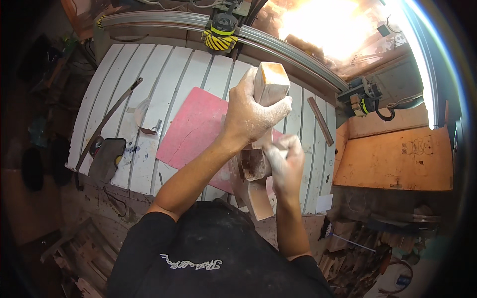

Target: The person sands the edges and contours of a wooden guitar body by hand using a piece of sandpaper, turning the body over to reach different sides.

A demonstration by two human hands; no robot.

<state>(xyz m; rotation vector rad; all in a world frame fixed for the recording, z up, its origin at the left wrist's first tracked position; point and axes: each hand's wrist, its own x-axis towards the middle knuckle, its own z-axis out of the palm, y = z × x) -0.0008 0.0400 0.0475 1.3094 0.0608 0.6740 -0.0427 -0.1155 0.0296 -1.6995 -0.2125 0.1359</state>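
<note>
My left hand [251,111], dusted white, is wrapped round a pale, angular wooden block [272,82] with a yellowish end face. Just below and to its right, my right hand [287,164] is curled closed and slightly blurred. What its fingers hold is hidden. Beside the right hand is a squared piece with a dark brown end [254,165]; whether it joins the block above cannot be made out. A curved tan strip [261,198] hangs nearer my body. Beneath the hands lies a pink sheet [194,126].
The white slatted table [164,74] carries a long thin metal bar [112,111], a dark pouch-like item [109,159] and a narrow wooden strip [320,120]. A metal rail [164,19] with a black-and-yellow motor unit [220,32] spans the far side. An orange-brown board [395,159] stands right.
</note>
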